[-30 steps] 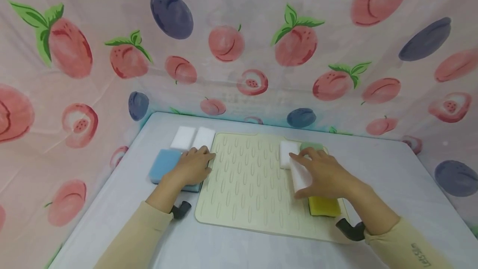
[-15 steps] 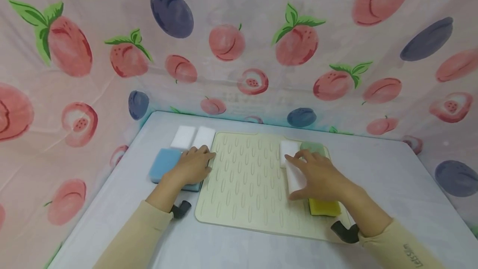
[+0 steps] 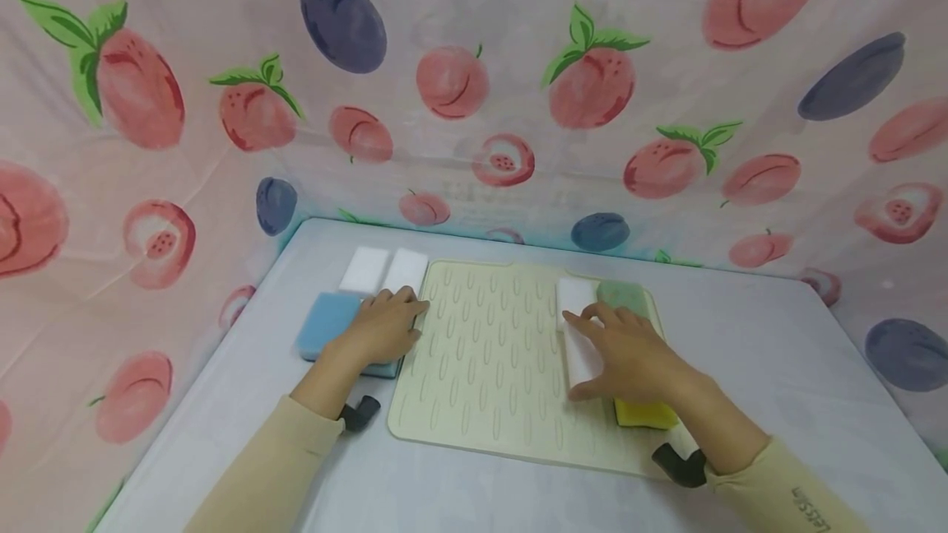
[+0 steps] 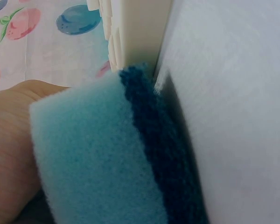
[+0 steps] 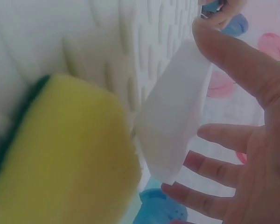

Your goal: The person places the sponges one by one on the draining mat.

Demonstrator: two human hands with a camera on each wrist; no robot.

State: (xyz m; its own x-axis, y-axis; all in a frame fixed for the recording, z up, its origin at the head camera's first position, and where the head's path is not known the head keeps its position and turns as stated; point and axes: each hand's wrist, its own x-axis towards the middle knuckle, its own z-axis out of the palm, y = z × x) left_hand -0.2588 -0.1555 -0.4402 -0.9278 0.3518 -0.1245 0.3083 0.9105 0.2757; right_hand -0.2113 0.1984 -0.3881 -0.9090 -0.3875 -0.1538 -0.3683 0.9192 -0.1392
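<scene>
My right hand [image 3: 629, 356] spans a white sponge block [image 3: 581, 354] on the cream ridged mat [image 3: 489, 352]. Its thumb [image 5: 238, 53] is at one end and the fingers reach along the other, in a pinch. Directly beyond that block lies another white block [image 3: 574, 303]. A yellow sponge [image 3: 644, 414] with a dark green layer shows just under the hand. My left hand [image 3: 381, 327] rests across a blue sponge [image 4: 93, 149] with a dark blue scouring layer, its fingertips near the mat's left edge. The fingers look loosely bent; their undersides are hidden.
Two white blocks [image 3: 385, 270] lie at the back left, beyond another blue sponge area [image 3: 326, 323]. A green pad [image 3: 625, 296] lies at the mat's back right. Black mounts [image 3: 681, 465] hang by both wrists. A fruit-print cloth [image 3: 511, 105] rises behind the white table.
My right hand has shifted slightly left with the white block, which now lines up with the block beyond it. More of the green pad shows. The left hand has stayed in place.
</scene>
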